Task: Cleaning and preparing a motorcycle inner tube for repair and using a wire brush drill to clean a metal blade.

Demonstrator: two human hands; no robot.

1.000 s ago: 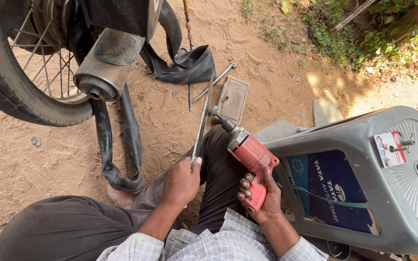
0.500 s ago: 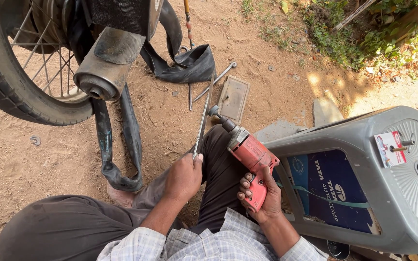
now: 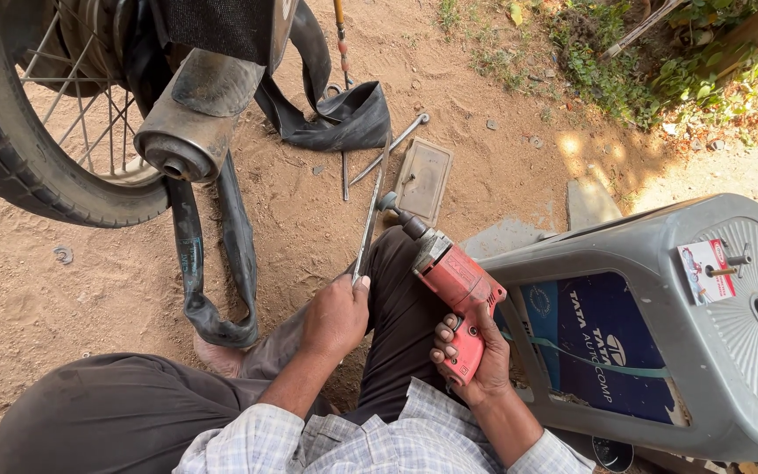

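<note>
Head view shows us crouched on sandy ground, our right hand (image 3: 471,355) wrapped tight around the grip of a red electric hand drill (image 3: 449,285), fingers closed. Our left hand (image 3: 335,316) pinches a long flat metal bar (image 3: 368,228), its far end meeting the drill's tip. We judge grinding is underway; steadiness matters next.

Right hand (image 3: 475,355) grips a red drill (image 3: 449,285), left hand (image 3: 335,316) holds a long metal bar (image 3: 368,224) up against its bit, inner tube (image 3: 212,254) lying nearby on the dirt.
</note>
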